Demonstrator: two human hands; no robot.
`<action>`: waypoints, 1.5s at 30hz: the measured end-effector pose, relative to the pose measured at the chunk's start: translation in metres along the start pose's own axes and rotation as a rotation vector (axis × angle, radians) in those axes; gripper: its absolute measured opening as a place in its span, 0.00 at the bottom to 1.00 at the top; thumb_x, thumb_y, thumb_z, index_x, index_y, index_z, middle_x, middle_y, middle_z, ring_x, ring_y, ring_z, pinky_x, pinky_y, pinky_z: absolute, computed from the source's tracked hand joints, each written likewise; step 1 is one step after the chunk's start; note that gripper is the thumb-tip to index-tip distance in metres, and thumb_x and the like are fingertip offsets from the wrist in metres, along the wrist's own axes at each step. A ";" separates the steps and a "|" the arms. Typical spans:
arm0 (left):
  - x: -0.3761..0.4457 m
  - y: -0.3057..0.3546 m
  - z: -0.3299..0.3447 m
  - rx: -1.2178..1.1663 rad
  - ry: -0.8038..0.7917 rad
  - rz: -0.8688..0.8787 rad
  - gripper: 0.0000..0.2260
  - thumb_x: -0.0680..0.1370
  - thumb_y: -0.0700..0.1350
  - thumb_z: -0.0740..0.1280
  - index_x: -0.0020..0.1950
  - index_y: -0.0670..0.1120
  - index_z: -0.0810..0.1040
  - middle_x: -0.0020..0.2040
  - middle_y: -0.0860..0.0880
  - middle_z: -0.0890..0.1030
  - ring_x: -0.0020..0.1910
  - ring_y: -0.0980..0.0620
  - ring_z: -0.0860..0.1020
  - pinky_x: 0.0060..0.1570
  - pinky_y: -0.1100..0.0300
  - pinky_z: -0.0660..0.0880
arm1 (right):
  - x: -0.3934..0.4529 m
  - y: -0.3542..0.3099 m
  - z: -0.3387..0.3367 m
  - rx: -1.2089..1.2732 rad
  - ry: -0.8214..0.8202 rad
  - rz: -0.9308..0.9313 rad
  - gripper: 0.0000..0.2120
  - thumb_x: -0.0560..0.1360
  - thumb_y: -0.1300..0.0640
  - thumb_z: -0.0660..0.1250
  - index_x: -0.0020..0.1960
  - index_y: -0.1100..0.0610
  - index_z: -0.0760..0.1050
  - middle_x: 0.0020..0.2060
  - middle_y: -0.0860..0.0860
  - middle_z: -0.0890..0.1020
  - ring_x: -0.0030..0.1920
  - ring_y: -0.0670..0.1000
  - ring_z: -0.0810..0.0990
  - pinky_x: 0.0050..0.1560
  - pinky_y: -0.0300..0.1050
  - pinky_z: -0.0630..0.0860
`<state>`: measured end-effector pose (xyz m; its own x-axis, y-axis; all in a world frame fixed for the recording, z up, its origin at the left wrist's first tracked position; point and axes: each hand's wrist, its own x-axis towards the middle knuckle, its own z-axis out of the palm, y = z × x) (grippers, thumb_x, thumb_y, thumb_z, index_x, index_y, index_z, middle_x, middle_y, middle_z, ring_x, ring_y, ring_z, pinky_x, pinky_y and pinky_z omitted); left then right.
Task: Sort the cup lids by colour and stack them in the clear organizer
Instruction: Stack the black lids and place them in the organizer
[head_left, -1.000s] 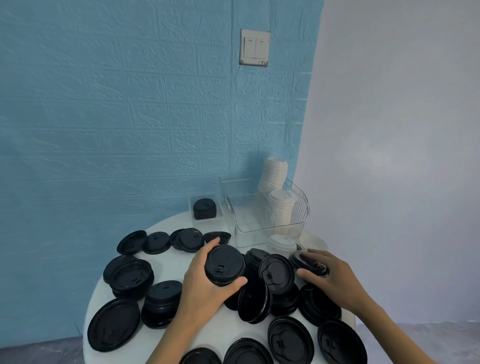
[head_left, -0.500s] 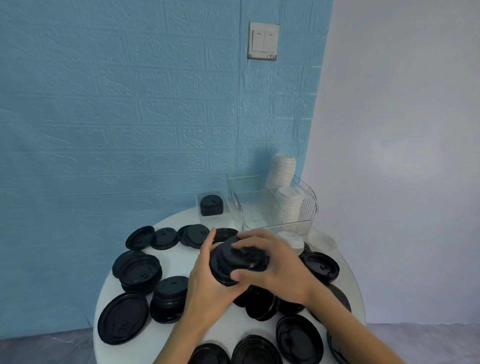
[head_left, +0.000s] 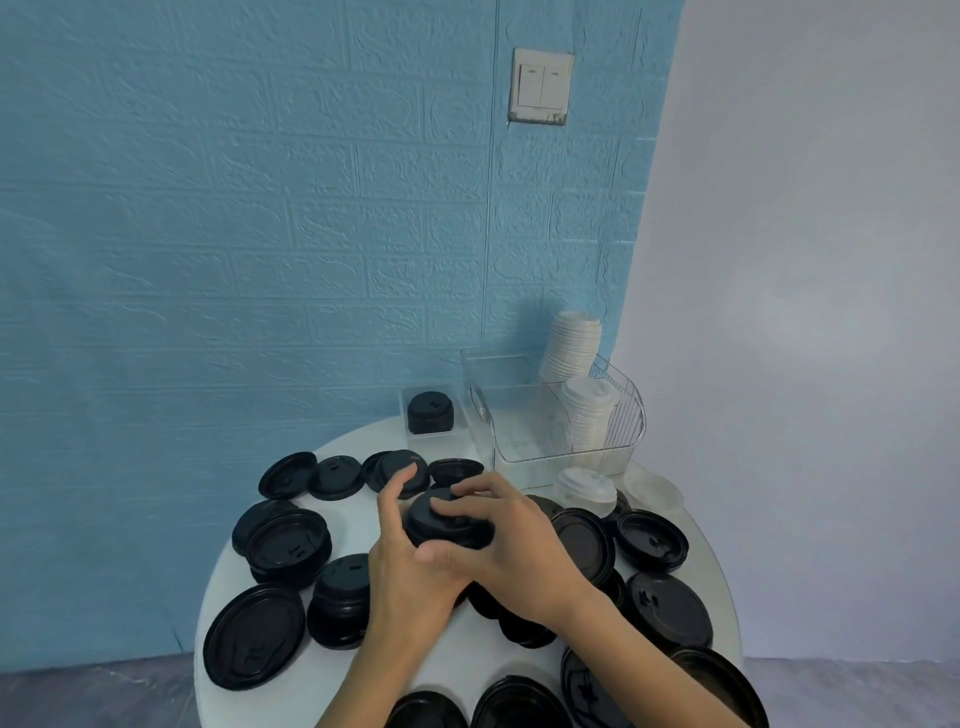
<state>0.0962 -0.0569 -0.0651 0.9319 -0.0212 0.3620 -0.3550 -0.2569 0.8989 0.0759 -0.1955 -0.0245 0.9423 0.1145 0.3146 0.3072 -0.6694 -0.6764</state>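
1. Now both hands meet over the worktop's middle: the left hand (head_left: 410, 566) cups a short stack of black lids (head_left: 441, 525) from the near side, the right hand (head_left: 511, 538) presses a lid onto its top, fingers curled round the rim.
2. Onward, the clear organizer (head_left: 524, 431) lies at the far edge, rightward (right hand nearer).
3. White lids (head_left: 589, 415) fill its right side; the left side looks free.

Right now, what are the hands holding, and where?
A small stack of black lids: the left hand cups its left side and underside, the right hand grips its top rim.
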 end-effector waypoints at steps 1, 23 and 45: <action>0.000 0.000 -0.001 -0.008 0.002 -0.004 0.43 0.65 0.43 0.82 0.70 0.66 0.62 0.48 0.70 0.81 0.44 0.63 0.82 0.45 0.63 0.79 | 0.000 0.000 0.001 -0.016 -0.013 -0.003 0.29 0.71 0.31 0.70 0.68 0.44 0.79 0.65 0.37 0.73 0.64 0.38 0.74 0.68 0.42 0.72; -0.005 -0.003 0.006 -0.016 0.004 0.100 0.31 0.59 0.58 0.84 0.56 0.63 0.74 0.52 0.60 0.81 0.54 0.60 0.80 0.52 0.65 0.76 | 0.030 0.134 -0.084 -0.235 0.171 0.434 0.23 0.64 0.33 0.76 0.50 0.46 0.80 0.53 0.43 0.81 0.56 0.48 0.79 0.57 0.46 0.75; -0.003 -0.015 0.010 0.023 0.056 0.154 0.34 0.54 0.67 0.79 0.58 0.64 0.73 0.55 0.62 0.80 0.56 0.60 0.79 0.51 0.68 0.74 | 0.130 0.126 -0.139 -0.354 0.251 0.275 0.24 0.74 0.41 0.73 0.65 0.52 0.77 0.65 0.53 0.76 0.61 0.55 0.77 0.62 0.48 0.71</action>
<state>0.0997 -0.0628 -0.0816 0.8609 -0.0086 0.5087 -0.4909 -0.2767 0.8261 0.2190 -0.3668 0.0235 0.9074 -0.2519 0.3363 -0.0530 -0.8625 -0.5032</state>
